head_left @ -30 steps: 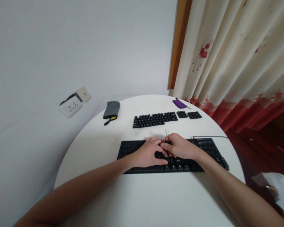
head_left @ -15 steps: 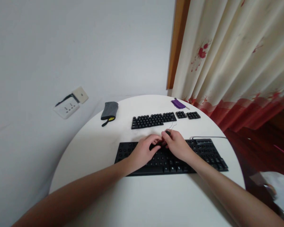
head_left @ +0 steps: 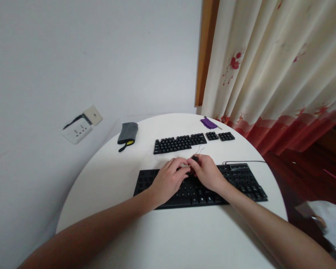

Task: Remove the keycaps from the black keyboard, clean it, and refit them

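Three keycap blocks (head_left: pixel 173 145) lie beyond one keyboard (head_left: pixel 245 181), two hands (head_left: pixel 169 179) (head_left: pixel 208 173) and one puller (head_left: pixel 195 158).

From my remote seat I take this for a home: flower-patterned curtain (head_left: pixel 257 67), reddish wooden-looking floor (head_left: pixel 305 166), plain wall (head_left: pixel 100 48) with a socket (head_left: pixel 77 129), round white table (head_left: pixel 100 194).

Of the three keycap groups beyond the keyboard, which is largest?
The leftmost keycap group: it spreads far wider than the compact middle group and rightmost group.
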### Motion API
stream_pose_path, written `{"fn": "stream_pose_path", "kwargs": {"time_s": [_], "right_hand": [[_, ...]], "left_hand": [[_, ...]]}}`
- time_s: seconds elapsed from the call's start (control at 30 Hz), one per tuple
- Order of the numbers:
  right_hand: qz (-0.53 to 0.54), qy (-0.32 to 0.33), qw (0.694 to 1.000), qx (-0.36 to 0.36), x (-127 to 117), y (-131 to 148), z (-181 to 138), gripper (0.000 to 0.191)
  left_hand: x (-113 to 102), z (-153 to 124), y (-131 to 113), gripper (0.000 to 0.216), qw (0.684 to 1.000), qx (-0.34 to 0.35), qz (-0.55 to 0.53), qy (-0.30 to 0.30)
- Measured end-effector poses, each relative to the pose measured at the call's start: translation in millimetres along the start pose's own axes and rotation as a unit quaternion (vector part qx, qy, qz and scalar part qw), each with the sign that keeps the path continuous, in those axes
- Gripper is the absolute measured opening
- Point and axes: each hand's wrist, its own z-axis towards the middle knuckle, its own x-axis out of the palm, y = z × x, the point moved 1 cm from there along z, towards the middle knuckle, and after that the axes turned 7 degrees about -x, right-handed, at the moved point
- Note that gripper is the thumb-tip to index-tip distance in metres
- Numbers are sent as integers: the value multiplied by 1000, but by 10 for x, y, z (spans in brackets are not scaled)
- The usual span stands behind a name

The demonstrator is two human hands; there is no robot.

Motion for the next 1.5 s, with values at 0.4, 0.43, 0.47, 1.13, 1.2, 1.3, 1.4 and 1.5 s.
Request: {"fn": "stream_pose_path", "kwargs": {"time_s": [0.4, 0.43, 0.47, 1.13, 1.2, 1.3, 1.4, 1.5], "right_hand": [[159, -209, 962, 78, -502, 24, 218, 35], [164, -228, 957, 77, -564, -2, 241, 35], [167, -244, 952, 78, -615, -31, 261, 35], [154, -282, 945, 67, -776, -108, 326, 38], [148, -282, 946, 63, -772, -105, 321, 38], [149, -281, 946, 57, -764, -114, 316, 39], [151, -276, 948, 55, -756, -122, 316, 37], [148, -274, 949, 56, -753, -116, 317, 36]], "left_hand": [[-158, 750, 186, 18, 995, -79, -64, -22], [-103, 867, 238, 15, 996, -82, -42, -13], [-30, 972, 286, 13, 997, -79, -20, 1], [640, 1064, 632, 10, 996, -40, 74, 43], [648, 1054, 639, 9, 996, -50, 68, 25], [652, 1046, 628, 6, 996, -65, 60, 11], [660, 1051, 602, 24, 995, -83, 56, 5], [679, 1063, 588, 46, 994, -95, 57, -3]]}}
